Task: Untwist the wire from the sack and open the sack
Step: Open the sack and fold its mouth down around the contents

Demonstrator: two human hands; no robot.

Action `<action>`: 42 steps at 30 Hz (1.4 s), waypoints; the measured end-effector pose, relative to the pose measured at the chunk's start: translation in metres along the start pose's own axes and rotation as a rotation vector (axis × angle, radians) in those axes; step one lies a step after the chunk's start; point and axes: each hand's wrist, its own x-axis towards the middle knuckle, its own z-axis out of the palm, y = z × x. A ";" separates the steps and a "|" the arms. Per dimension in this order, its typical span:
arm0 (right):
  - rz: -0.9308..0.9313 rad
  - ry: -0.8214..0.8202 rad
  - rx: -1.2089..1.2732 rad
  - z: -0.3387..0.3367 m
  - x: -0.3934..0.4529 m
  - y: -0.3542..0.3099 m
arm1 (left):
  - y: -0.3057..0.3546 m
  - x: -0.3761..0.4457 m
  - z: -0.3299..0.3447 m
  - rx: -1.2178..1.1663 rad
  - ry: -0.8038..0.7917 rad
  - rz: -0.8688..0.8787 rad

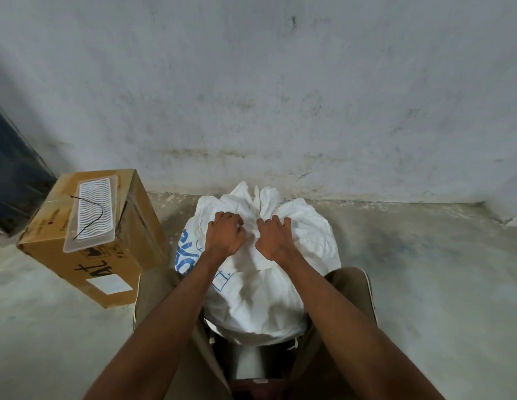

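Note:
A white woven sack (306, 235) with blue print stands on the floor between my knees, against the wall. Its gathered neck (256, 200) sticks up in loose folds, with no wire around it. My left hand (225, 233) grips the sack fabric just left of the neck. My right hand (273, 236) grips the fabric just right of it, the two hands a few centimetres apart. A bent black wire (91, 216) lies on a clear plastic tray on the cardboard box to the left.
A brown cardboard box (107, 269) stands on the floor at the left, with the clear tray (91, 210) on top. A stained grey wall (280, 96) rises right behind the sack. Bare concrete floor (424, 284) spreads to the right.

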 end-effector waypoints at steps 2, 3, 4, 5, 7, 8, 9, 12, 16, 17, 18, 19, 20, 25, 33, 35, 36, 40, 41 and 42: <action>0.007 -0.030 0.028 0.007 -0.008 0.002 | 0.005 0.001 -0.003 0.075 0.015 -0.073; 0.014 -0.051 0.067 0.011 -0.012 0.003 | 0.008 0.001 -0.003 0.125 0.001 -0.115; 0.026 -0.079 0.126 0.014 -0.016 0.004 | 0.010 0.000 -0.002 0.167 -0.010 -0.156; 0.044 -0.105 0.198 0.016 -0.020 0.005 | 0.012 -0.001 0.001 0.199 -0.023 -0.194; 0.076 -0.116 0.329 0.017 -0.026 0.006 | 0.017 -0.004 0.006 0.244 -0.045 -0.244; 0.081 -0.122 0.369 0.016 -0.029 0.006 | 0.019 -0.006 0.008 0.268 -0.049 -0.246; 0.079 -0.132 0.398 0.014 -0.031 0.006 | 0.020 -0.007 0.009 0.297 -0.050 -0.236; 0.093 -0.205 0.495 0.010 -0.035 0.009 | 0.017 -0.011 0.010 0.398 -0.053 -0.137; 0.011 -0.372 0.600 0.006 -0.044 0.013 | -0.014 -0.020 0.019 0.443 -0.060 0.366; -0.010 -0.397 0.615 0.005 -0.045 0.014 | -0.020 -0.021 0.023 0.444 -0.071 0.460; -0.004 -0.390 0.638 0.006 -0.045 0.015 | -0.025 -0.021 0.026 0.431 -0.091 0.493; 0.022 -0.352 0.673 0.008 -0.042 0.016 | -0.026 -0.020 0.027 0.409 -0.135 0.472; 0.057 -0.290 0.692 0.011 -0.038 0.018 | -0.024 -0.020 0.027 0.373 -0.186 0.435; -0.039 0.042 0.223 0.026 0.007 0.036 | -0.012 0.002 0.026 0.218 -0.320 0.195; -0.030 -0.415 -0.113 0.051 0.054 0.043 | 0.007 0.037 0.051 0.567 -0.260 0.215; 0.028 -0.437 -0.169 0.060 0.051 0.054 | -0.003 0.035 0.055 0.533 -0.320 0.072; 0.042 -0.440 -0.201 0.064 0.048 0.060 | -0.009 0.037 0.055 0.504 -0.355 -0.011; 0.068 -0.423 -0.261 0.067 0.033 0.076 | -0.024 0.043 0.040 0.520 -0.465 -0.233; 0.084 -0.415 -0.270 0.065 0.029 0.077 | -0.027 0.042 0.036 0.521 -0.464 -0.262; 0.108 -0.402 -0.278 0.063 0.024 0.078 | -0.028 0.039 0.032 0.519 -0.456 -0.287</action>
